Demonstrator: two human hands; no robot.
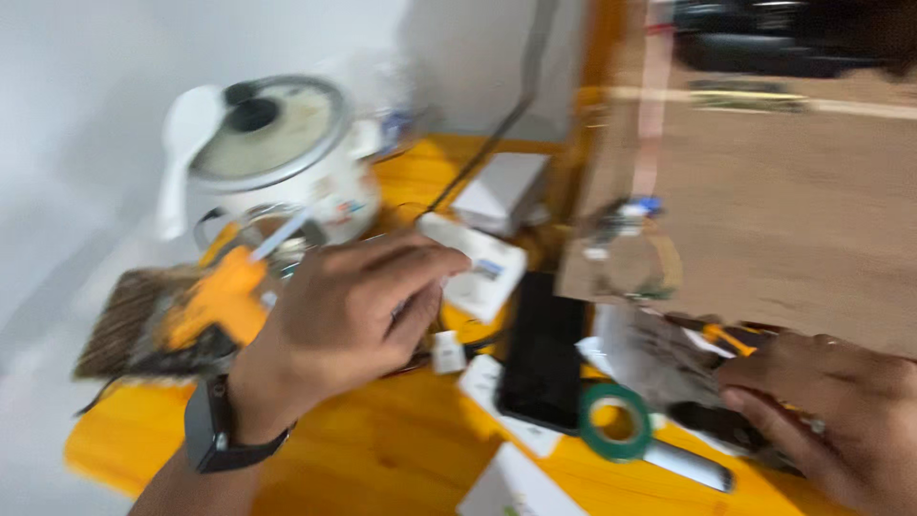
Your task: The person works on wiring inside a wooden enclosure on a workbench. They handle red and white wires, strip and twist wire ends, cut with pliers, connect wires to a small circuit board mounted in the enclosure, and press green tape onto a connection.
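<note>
Two hands hover: left hand (349, 311) loosely curled, holding nothing, right hand (829, 413) gripping a dark tool (712, 423).

Green tape roll (615, 421), black phone (543, 352), orange table (382, 459).

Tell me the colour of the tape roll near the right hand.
Green, seen in the head view: tape roll by the right hand.

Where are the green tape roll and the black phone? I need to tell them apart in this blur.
green tape roll (616, 422), head view, on its green ring, left side.
black phone (543, 352), head view, on the middle of its dark screen.
</note>
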